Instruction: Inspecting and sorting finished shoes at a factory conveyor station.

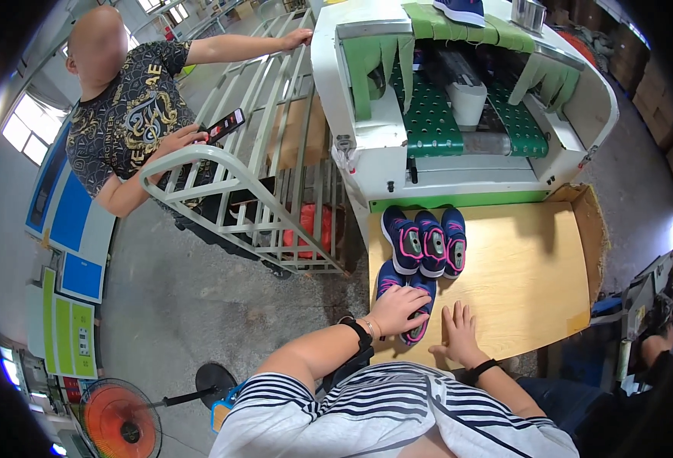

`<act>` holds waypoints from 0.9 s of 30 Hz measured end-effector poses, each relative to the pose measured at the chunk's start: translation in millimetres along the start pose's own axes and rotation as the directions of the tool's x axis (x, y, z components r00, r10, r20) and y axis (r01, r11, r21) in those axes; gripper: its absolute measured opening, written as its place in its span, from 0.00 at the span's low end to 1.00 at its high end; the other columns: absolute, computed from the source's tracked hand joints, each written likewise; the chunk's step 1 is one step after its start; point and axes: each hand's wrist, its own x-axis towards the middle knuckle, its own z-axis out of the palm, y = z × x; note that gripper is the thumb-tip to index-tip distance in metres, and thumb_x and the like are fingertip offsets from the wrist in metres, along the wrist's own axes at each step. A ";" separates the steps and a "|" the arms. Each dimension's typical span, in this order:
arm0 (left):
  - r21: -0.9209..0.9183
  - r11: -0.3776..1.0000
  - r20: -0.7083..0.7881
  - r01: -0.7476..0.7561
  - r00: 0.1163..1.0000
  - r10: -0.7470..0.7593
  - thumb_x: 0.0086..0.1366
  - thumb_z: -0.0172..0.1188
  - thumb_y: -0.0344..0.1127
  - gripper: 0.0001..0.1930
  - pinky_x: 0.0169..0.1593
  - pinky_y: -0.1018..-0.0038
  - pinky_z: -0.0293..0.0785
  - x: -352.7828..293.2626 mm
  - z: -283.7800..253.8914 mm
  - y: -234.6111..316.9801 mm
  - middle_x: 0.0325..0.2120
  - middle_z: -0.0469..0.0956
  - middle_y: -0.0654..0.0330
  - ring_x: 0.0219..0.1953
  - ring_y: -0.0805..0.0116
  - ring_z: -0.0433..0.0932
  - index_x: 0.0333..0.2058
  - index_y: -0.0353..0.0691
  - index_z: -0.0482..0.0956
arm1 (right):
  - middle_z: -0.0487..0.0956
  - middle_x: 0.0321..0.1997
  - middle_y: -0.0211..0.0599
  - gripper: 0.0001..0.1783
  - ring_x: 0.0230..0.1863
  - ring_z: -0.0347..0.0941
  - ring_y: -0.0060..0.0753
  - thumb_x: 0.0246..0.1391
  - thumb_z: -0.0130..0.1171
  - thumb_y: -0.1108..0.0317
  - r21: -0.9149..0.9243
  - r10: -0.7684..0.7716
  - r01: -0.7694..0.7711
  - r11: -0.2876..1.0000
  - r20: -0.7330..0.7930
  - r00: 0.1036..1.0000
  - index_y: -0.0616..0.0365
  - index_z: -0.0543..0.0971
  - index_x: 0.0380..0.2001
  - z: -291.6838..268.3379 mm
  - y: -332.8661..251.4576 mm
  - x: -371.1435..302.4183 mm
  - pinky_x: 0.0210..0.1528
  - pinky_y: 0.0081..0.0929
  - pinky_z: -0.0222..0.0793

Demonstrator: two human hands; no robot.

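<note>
On a concrete workshop floor (199,305), one white machine (470,172), upper right, adjoins one wooden desk (523,275) bearing five navy sneakers (430,244), centre frame. My left hand (399,310) lies over one, grip unclear; my right hand (461,336) spreads on the desk.

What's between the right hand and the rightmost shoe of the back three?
Bare wooden tabletop; the head view shows nothing else between right hand and shoe.

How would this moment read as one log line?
left hand: over two nearest shoes | right hand: spread over wooden tabletop | three shoes: side by side, beyond
</note>
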 end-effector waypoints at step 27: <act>0.000 1.000 0.005 -0.005 1.000 0.005 0.64 0.61 0.49 0.22 0.53 0.65 0.69 2.3 1.0 0.2 0.52 0.79 0.61 0.53 0.63 0.76 0.52 0.44 0.79 | 0.40 0.78 0.65 0.74 0.78 0.32 0.75 0.30 0.78 0.37 -0.049 0.047 -0.045 0.998 0.043 0.998 0.54 0.48 0.75 -3.2 -9.0 -0.5 0.72 0.73 0.37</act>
